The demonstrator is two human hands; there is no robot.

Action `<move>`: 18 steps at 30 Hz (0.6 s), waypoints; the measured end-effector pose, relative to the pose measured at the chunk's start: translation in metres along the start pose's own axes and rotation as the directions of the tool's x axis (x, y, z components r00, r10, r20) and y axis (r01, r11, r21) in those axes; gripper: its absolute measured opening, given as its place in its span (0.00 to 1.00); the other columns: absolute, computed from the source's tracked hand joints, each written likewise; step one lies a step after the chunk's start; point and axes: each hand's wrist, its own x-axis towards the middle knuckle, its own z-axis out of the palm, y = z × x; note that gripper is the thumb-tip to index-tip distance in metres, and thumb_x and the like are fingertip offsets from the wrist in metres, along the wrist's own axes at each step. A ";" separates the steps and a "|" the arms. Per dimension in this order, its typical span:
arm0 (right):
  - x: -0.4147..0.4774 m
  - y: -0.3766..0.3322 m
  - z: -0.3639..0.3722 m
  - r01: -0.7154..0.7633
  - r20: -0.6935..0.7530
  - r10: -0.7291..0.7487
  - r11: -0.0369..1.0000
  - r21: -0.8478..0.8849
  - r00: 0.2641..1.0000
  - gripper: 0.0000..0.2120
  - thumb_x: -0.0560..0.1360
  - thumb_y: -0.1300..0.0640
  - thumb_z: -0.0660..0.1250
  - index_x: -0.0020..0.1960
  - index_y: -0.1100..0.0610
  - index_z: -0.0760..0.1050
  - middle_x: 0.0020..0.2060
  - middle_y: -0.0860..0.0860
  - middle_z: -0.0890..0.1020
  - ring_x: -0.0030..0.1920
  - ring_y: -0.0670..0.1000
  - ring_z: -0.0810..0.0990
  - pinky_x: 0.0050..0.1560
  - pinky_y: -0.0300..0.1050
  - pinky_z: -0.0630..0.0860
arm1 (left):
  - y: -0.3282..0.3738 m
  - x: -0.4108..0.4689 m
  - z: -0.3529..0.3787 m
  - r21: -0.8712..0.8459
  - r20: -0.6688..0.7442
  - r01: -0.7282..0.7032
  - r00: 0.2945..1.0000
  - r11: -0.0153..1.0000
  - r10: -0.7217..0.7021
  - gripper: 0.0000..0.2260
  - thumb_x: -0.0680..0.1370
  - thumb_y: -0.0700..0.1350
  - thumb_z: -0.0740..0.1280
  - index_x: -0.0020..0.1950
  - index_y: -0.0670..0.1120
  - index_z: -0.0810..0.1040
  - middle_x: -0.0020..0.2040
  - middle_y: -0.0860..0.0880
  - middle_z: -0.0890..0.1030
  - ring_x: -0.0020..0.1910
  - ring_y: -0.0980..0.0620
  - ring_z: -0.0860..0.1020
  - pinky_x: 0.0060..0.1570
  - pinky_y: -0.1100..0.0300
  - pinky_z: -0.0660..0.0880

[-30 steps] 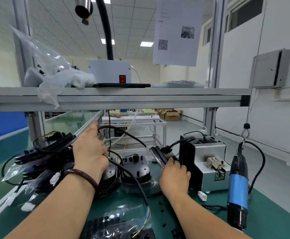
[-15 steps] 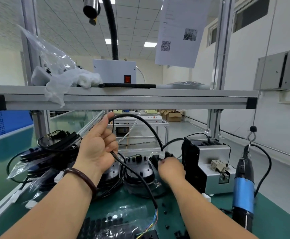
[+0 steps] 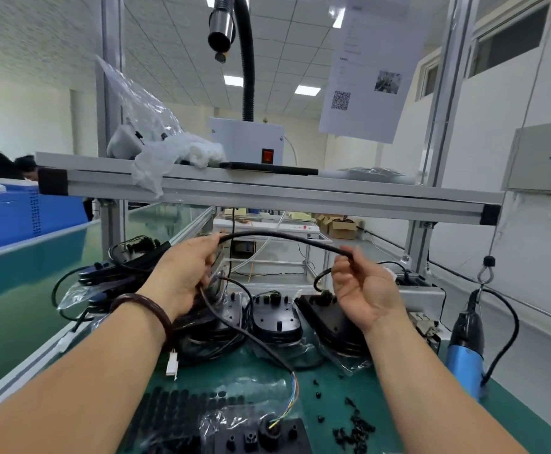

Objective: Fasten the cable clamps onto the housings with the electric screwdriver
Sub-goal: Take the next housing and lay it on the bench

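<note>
A black cable (image 3: 280, 236) arches between my two hands, raised above the bench. My left hand (image 3: 182, 276) grips its left part, and my right hand (image 3: 362, 286) pinches its right end between thumb and fingers. Below them, black plastic housings (image 3: 275, 314) lie side by side in clear bags on the green mat. One more housing (image 3: 261, 437) with coloured wires lies at the near edge. Small black cable clamps (image 3: 354, 430) are scattered on the mat to the right. The blue electric screwdriver (image 3: 465, 355) hangs from a hook at the right, untouched.
A pile of wired housings (image 3: 126, 267) sits at the left. A grey screw feeder box (image 3: 421, 299) stands behind my right hand. An aluminium shelf (image 3: 267, 191) crosses overhead with plastic bags and a white control box. A white connector (image 3: 171, 365) lies on the green mat (image 3: 415, 404).
Both hands have risen from the housings. My right hand left the housing and took hold of the cable, which is now stretched in an arch between the hands.
</note>
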 end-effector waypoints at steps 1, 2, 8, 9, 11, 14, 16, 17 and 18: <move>0.000 0.004 0.005 0.007 -0.011 -0.008 0.999 -0.054 1.000 0.07 0.74 0.60 0.64 0.47 0.63 0.77 0.34 0.53 0.76 0.29 0.45 0.78 0.26 0.32 0.74 | 0.000 0.001 -0.003 0.277 -0.105 -0.020 0.993 0.961 0.051 0.10 0.81 0.48 0.61 0.52 0.47 0.81 0.44 0.47 0.79 0.38 0.52 0.76 0.38 0.60 0.75; -0.001 0.009 0.010 0.007 -0.012 -0.008 0.996 -0.093 1.000 0.06 0.76 0.61 0.63 0.47 0.63 0.77 0.33 0.54 0.78 0.30 0.46 0.79 0.27 0.32 0.75 | -0.002 0.004 -0.005 0.595 -0.156 -0.039 0.974 0.802 0.163 0.12 0.81 0.47 0.60 0.60 0.47 0.79 0.57 0.44 0.78 0.53 0.47 0.77 0.54 0.55 0.74; -0.008 0.047 0.049 -0.042 0.135 0.069 0.981 -0.190 0.988 0.09 0.77 0.63 0.64 0.45 0.64 0.82 0.35 0.56 0.81 0.32 0.47 0.80 0.31 0.34 0.77 | 0.012 -0.015 0.047 0.831 0.484 -0.554 0.766 0.050 0.423 0.25 0.80 0.45 0.55 0.75 0.60 0.56 0.74 0.57 0.62 0.74 0.53 0.58 0.67 0.41 0.32; -0.009 0.047 0.054 -0.037 0.153 0.068 0.980 -0.197 0.986 0.09 0.77 0.62 0.64 0.44 0.64 0.83 0.35 0.55 0.81 0.31 0.47 0.80 0.31 0.34 0.76 | 0.014 -0.016 0.052 0.814 0.517 -0.578 0.765 0.054 0.384 0.25 0.80 0.44 0.54 0.76 0.60 0.54 0.72 0.57 0.66 0.72 0.54 0.61 0.68 0.41 0.31; -0.009 0.040 0.056 -0.014 0.143 0.047 0.975 -0.222 0.989 0.08 0.75 0.59 0.67 0.44 0.62 0.82 0.31 0.53 0.80 0.28 0.46 0.77 0.27 0.34 0.73 | 0.024 -0.013 0.051 0.778 0.564 -0.624 0.746 0.075 0.354 0.23 0.82 0.46 0.54 0.76 0.57 0.56 0.62 0.54 0.74 0.65 0.51 0.69 0.74 0.44 0.50; -0.007 0.018 0.051 0.020 0.064 -0.004 0.968 -0.252 0.998 0.07 0.69 0.53 0.71 0.37 0.56 0.79 0.23 0.47 0.72 0.21 0.43 0.66 0.20 0.33 0.62 | 0.044 -0.010 0.040 0.753 0.594 -0.658 0.687 0.012 0.419 0.19 0.81 0.52 0.56 0.73 0.56 0.66 0.48 0.55 0.72 0.52 0.53 0.72 0.57 0.55 0.68; -0.005 0.005 0.052 0.056 0.040 -0.048 0.966 -0.252 0.998 0.09 0.69 0.54 0.71 0.33 0.55 0.77 0.23 0.48 0.72 0.20 0.42 0.64 0.19 0.33 0.60 | 0.053 -0.009 0.038 0.766 0.581 -0.640 0.654 -0.055 0.484 0.16 0.81 0.55 0.55 0.66 0.57 0.73 0.47 0.57 0.76 0.50 0.53 0.75 0.52 0.56 0.67; -0.004 0.001 0.055 0.073 0.032 -0.067 0.963 -0.259 0.997 0.10 0.72 0.54 0.70 0.34 0.56 0.75 0.24 0.48 0.72 0.20 0.42 0.65 0.19 0.32 0.60 | 0.057 -0.008 0.039 0.775 0.576 -0.626 0.640 -0.089 0.509 0.16 0.81 0.57 0.54 0.62 0.57 0.76 0.47 0.57 0.78 0.50 0.53 0.76 0.52 0.56 0.66; -0.002 -0.003 0.059 0.086 0.019 -0.084 0.959 -0.271 0.996 0.10 0.75 0.55 0.68 0.37 0.56 0.74 0.24 0.49 0.73 0.20 0.42 0.66 0.19 0.32 0.61 | 0.062 -0.007 0.041 0.781 0.575 -0.613 0.629 -0.122 0.523 0.16 0.81 0.57 0.53 0.60 0.57 0.77 0.48 0.57 0.79 0.49 0.53 0.76 0.52 0.55 0.66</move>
